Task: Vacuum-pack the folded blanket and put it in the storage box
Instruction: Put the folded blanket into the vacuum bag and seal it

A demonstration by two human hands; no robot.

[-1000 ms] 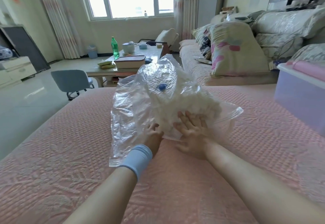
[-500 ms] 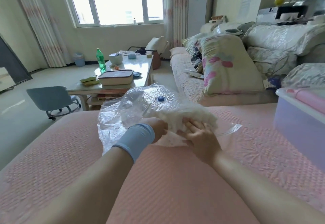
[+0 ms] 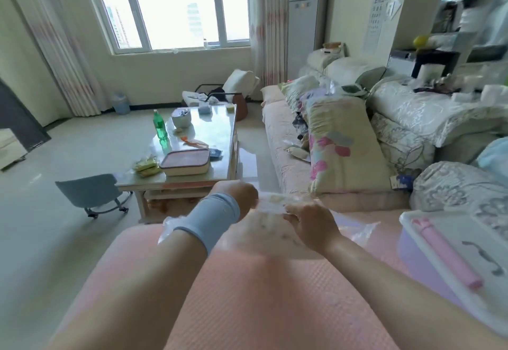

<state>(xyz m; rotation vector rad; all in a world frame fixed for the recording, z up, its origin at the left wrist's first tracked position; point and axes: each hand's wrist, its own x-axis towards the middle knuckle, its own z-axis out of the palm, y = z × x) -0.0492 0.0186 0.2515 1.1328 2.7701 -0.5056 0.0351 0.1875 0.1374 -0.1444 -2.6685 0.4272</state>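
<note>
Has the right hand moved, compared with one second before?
Yes. Gripping the bag, the right hand has gone forward along the bed, away from the person: it is now level with the far end of the box.

We've got a pink waffle-textured bedspread (image 3: 261,294) filling 5 to 8 o'clock. Dead centre, the stretchy fabric wristband (image 3: 211,217) is pale blue. At 4 o'clock the lidded plastic storage box (image 3: 409,248) is lilac with a white lid, and the plastic tube (image 3: 445,253) on it is pink. At 2 o'clock the cream pillow (image 3: 341,151) has pink and blue flowers. The plastic bottle (image 3: 159,125) at 10 is green. The clear plastic vacuum bag (image 3: 362,230) shows a fluffy white blanket (image 3: 255,237).
</note>
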